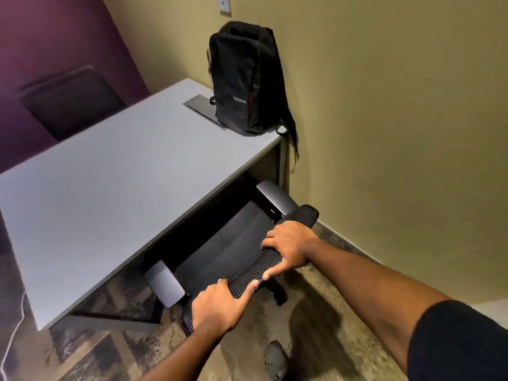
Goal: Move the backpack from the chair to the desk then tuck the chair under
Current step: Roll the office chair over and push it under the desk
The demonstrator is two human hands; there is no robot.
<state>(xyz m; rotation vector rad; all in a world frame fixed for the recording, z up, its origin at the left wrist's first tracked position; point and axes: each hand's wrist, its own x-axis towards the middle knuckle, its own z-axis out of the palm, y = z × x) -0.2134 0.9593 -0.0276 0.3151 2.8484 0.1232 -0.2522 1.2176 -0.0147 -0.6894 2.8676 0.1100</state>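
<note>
The black backpack (247,78) stands upright at the far right corner of the grey desk (96,188), leaning against the yellow wall, one strap hanging over the desk's edge. The black office chair (258,268) sits with its seat under the desk, its grey armrests showing at the desk's front edge. My left hand (217,306) grips the lower left part of the chair's mesh backrest top. My right hand (291,246) grips the same backrest top further right.
A grey cable hatch (200,105) lies in the desk beside the backpack. Another dark chair (68,100) stands beyond the desk by the purple wall. The yellow wall (384,133) is close on the right. A white cable (13,339) runs along the patterned floor at left.
</note>
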